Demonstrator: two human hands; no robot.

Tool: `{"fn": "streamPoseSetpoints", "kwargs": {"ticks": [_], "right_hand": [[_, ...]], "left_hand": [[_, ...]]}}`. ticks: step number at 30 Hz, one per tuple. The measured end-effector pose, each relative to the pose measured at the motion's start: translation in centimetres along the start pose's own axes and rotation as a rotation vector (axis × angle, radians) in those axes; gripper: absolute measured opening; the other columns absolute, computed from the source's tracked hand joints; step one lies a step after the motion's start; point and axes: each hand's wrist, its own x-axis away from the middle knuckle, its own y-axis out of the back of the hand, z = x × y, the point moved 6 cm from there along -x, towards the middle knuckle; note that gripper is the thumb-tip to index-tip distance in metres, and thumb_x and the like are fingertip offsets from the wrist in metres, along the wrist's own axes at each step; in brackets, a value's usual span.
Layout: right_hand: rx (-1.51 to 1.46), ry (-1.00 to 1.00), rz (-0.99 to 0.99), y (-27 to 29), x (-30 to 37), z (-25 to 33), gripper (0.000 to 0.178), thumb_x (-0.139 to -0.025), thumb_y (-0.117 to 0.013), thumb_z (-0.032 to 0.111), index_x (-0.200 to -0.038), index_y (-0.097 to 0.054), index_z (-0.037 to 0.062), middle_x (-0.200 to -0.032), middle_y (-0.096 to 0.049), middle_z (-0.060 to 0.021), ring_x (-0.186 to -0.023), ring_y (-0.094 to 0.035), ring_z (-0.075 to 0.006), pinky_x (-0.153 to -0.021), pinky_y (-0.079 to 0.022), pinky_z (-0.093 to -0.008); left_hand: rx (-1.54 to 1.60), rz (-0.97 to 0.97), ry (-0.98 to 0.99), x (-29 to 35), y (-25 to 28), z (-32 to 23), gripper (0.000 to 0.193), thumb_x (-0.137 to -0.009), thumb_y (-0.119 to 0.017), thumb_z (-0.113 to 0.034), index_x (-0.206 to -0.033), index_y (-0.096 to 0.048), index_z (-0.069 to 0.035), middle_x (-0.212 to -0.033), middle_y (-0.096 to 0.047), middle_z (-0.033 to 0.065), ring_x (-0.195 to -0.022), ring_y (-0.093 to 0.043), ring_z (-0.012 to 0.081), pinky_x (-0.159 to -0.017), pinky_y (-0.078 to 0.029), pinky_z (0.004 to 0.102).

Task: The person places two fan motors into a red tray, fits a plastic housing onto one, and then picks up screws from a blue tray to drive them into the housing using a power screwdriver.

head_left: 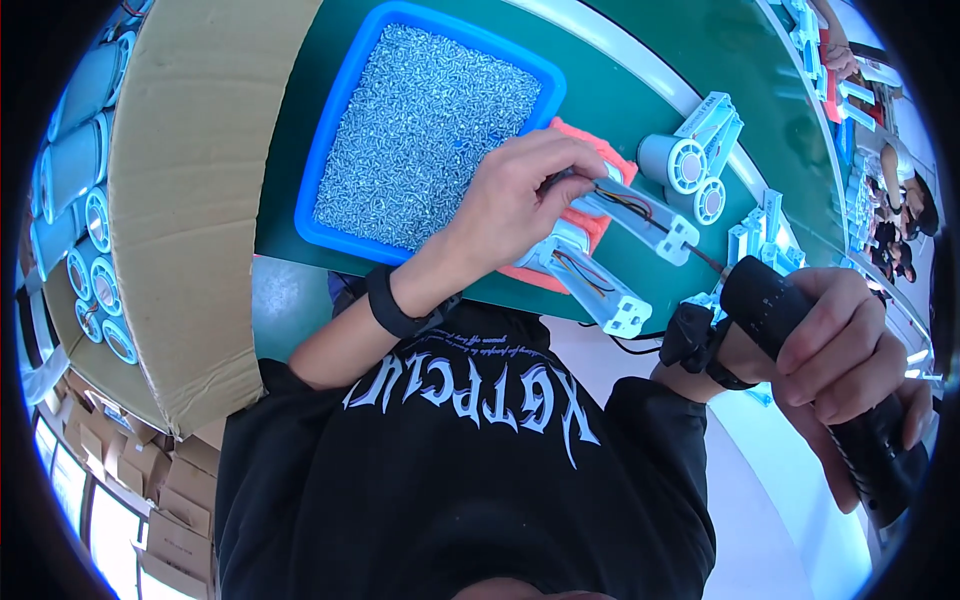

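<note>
At the far left stands a large brown cardboard box (190, 200) with a matte, slightly creased flap, and beside it stacked pale blue plastic cylinders (75, 180). Next, on the green tabletop (620, 100), sits a shallow blue plastic tray (335, 150) heaped with small shiny metal screws (425, 130); a careless knock to its near edge could scatter them. The person's left hand (520, 195), wearing a black wristband, is closed in a pinch on the end of a white plastic housing (640, 215), a long channel-shaped piece with thin coloured wires running through it. This housing and a second white housing (595, 280) just in front of it rest on an orange, nubbly cloth pad (590, 225). The wires look easy to nip if a screw goes in crooked, and the pad could let the piece shift under pressure. Further right lie white cylindrical fan-like parts (685, 165) with ribbed round faces. At the right, the right hand (850, 350) is wrapped firmly around a black electric screwdriver (800, 340), textured and cylindrical, its thin bit (705, 258) meeting the housing's end tab. A tilted bit could slip off and gouge the soft plastic, or jab the left hand's fingers nearby.
</note>
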Motion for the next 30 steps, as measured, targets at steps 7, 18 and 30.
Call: {"fn": "streamPoseSetpoints", "kwargs": {"ticks": [7,18,30], "right_hand": [[0.001,0.091,-0.118,1.4,0.5,2.0,0.062,-0.067,-0.065,0.067,-0.101,-0.058,0.0155,-0.069,-0.059,0.0008,-0.048,-0.059,-0.0081,-0.047,-0.051,-0.0177],[-0.11,0.293,-0.35,4.3,1.2,5.9,0.038,-0.071,-0.075,0.038,-0.093,-0.057,0.0121,-0.066,-0.062,0.0032,-0.05,-0.061,-0.0086,-0.05,-0.054,-0.0195],[-0.07,0.229,-0.261,2.4,0.5,4.6,0.054,-0.064,-0.07,0.061,-0.092,-0.06,0.0158,-0.064,-0.059,0.004,-0.047,-0.058,-0.0069,-0.046,-0.05,-0.0166]], "left_hand": [[-0.059,0.01,-0.049,-0.3,0.4,-0.3,0.018,-0.076,-0.061,0.008,-0.091,-0.064,-0.002,-0.087,-0.064,0.0076,-0.071,-0.059,0.0146,-0.062,-0.046,0.024],[0.405,0.066,0.029,0.1,0.3,-0.6,0.015,-0.077,-0.062,0.008,-0.087,-0.068,0.0,-0.088,-0.066,0.0106,-0.08,-0.062,0.016,-0.07,-0.05,0.0246],[0.338,0.158,0.045,-0.2,0.5,-1.7,0.015,-0.074,-0.063,0.007,-0.086,-0.069,0.0,-0.086,-0.066,0.0105,-0.082,-0.064,0.0175,-0.07,-0.051,0.026]]}}
